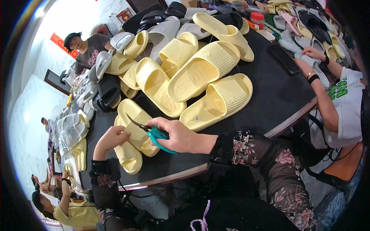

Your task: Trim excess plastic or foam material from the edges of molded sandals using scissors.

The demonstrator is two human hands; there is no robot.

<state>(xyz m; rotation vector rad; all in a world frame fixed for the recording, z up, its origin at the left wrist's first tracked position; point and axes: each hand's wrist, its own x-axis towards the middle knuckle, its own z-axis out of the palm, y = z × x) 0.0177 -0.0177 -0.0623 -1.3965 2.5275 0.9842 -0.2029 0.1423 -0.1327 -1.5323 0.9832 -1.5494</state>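
Note:
My right hand is wrapped round teal-handled scissors, their dark blades pointing up and left over a pale yellow slide slipper. My left hand is closed in a pinch beside a second yellow slipper, which lies partly against the first. Whatever its fingertips hold, if anything, is too small to make out. Just beyond my hands are more yellow slippers, among them one with a ribbed strap at the right and a larger one resting over others.
Grey and black slippers are heaped at the left and back of the dark table. A black phone lies at the right, near a co-worker's arm. Other people sit at the left, beside bagged slippers.

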